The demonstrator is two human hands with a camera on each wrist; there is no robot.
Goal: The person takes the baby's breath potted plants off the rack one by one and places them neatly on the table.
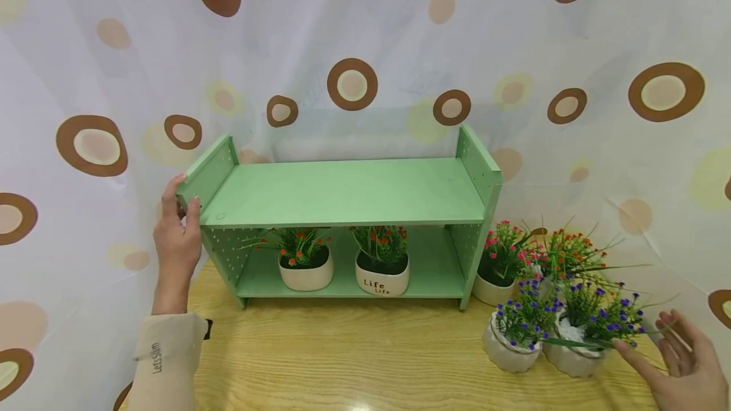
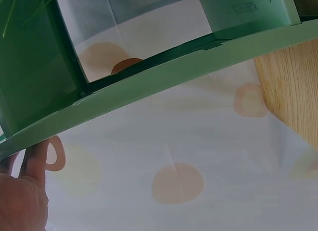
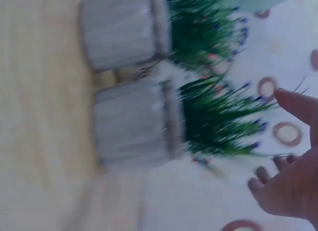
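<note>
My left hand [image 1: 177, 243] grips the upper left side panel of a green shelf [image 1: 342, 192], with thumb and fingers on either side of its front edge. In the left wrist view the hand [image 2: 25, 196] is partly cut off below the green panel. At the far right my right hand [image 1: 682, 360] is held with its fingers apart beside a potted plant with purple flowers [image 1: 577, 351]. Its fingers are near the leaves; whether they touch them I cannot tell. Another purple-flowered pot [image 1: 511, 347] stands just left of that one.
On the lower shelf sit two cream pots with red flowers, a plain one [image 1: 306, 271] and one lettered "Life" [image 1: 382, 276]. Behind the purple plants are a pink-flowered pot [image 1: 492, 287] and a red-flowered plant [image 1: 571, 252]. A spotted curtain [image 1: 388, 24] hangs behind the wooden table [image 1: 342, 354].
</note>
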